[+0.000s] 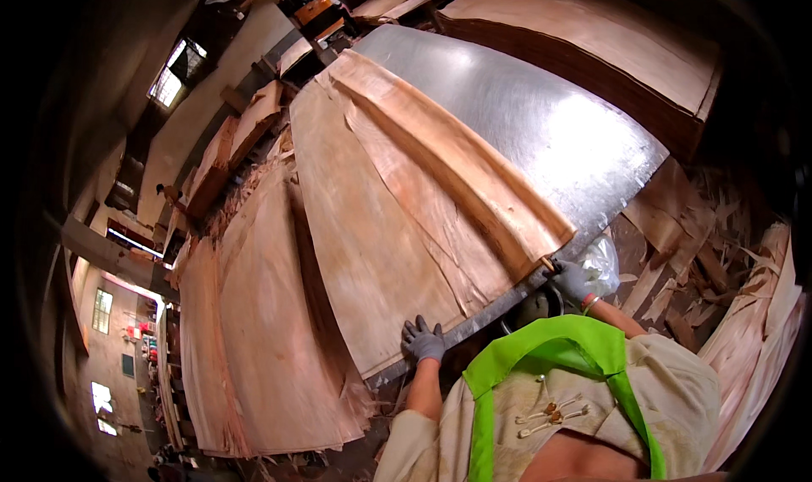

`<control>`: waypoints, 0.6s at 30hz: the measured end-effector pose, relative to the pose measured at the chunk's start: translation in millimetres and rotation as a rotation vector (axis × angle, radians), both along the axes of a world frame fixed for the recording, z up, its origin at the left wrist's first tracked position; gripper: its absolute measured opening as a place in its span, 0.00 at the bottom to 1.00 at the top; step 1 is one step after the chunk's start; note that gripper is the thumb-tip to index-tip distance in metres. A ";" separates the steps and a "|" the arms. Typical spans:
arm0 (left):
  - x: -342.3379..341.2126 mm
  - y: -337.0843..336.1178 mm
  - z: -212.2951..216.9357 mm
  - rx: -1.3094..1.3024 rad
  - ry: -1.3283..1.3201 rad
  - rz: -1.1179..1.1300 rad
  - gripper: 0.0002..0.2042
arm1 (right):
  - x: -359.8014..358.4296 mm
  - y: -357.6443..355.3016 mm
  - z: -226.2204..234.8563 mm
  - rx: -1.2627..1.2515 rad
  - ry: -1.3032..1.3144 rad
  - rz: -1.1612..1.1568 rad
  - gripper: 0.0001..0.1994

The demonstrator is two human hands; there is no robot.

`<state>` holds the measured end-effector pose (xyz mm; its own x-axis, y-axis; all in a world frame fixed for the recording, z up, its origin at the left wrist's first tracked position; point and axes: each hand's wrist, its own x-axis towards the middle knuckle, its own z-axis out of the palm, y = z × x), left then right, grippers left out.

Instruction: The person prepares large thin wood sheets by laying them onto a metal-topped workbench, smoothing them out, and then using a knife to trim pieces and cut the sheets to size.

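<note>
Can see a metal-topped table (524,84), bare along the right. Across the rest, find wood veneer (364,220) spread in thin sheets and raised into a long ridge near the middle. Just left of the table, note a veneer pile (271,330); beyond the far right side, another stack (584,17). At the near edge, see the left hand (423,343) laid flat on the veneer with spread fingers, holding nothing; farther right, the right hand (572,279), partly curled beside the ridge's end. Cannot tell about any grip there. Cannot tell, at this size, about writing on the dark panel (128,364) on the distant wall.
</note>
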<state>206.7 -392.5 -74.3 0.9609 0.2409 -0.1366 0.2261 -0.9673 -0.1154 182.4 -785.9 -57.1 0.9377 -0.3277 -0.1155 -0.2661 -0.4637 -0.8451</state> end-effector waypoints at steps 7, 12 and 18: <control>2.8 16.3 10.8 -0.091 0.094 0.079 0.30 | -3.5 -50.0 20.2 0.230 0.073 -0.032 0.15; 5.9 10.4 15.7 -0.072 0.179 0.114 0.30 | 2.0 -144.8 6.1 0.242 0.024 -0.084 0.14; 19.5 -0.9 29.4 -0.076 0.254 0.094 0.30 | -10.0 -250.8 -11.2 -0.163 -0.125 -0.119 0.12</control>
<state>226.2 -393.4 -44.9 0.8675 0.3070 -0.3914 0.2883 -0.9515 -0.1073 172.4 -1036.7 -68.3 0.8951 -0.4416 0.0624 -0.2252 -0.5683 -0.7914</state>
